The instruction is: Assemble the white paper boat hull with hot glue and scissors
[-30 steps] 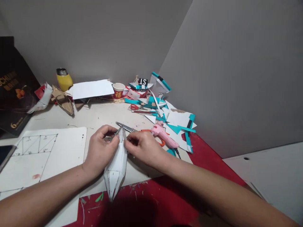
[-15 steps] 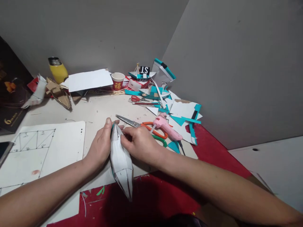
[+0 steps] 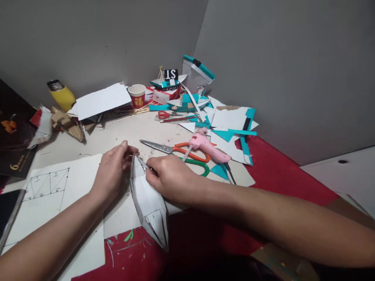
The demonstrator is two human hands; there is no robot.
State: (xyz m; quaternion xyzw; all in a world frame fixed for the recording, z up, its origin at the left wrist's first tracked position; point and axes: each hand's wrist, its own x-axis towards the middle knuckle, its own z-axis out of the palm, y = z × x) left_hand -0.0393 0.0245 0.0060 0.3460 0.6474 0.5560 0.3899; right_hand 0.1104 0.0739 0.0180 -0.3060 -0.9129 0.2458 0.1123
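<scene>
A white paper boat [image 3: 150,197] with pointed ends and dark edge lines lies lengthwise in front of me, its near tip over the red cloth. My left hand [image 3: 113,169] is at the boat's far left side, fingers curled around the far tip and partly hidden. My right hand [image 3: 168,175] pinches the boat's right edge near that tip between thumb and fingers. Just beyond the right hand lie large scissors [image 3: 158,146] with orange and green handles, blades pointing left. Against their handles rests a pink glue gun [image 3: 209,146] with a clear glue stick.
A drawn sheet [image 3: 84,168] lies at left beside a dark flat device [image 3: 10,214]. Along the back stand a yellow bottle [image 3: 61,95], a red paper cup [image 3: 137,97] and a model boat [image 3: 166,82]. Teal and white scraps [image 3: 231,117] cover the right side, near small red scissors [image 3: 163,114].
The view has shifted slightly. My left hand has moved outward from the boat's side, with its fingers now at the far tip. The boat tilts more, its near end swung right.
</scene>
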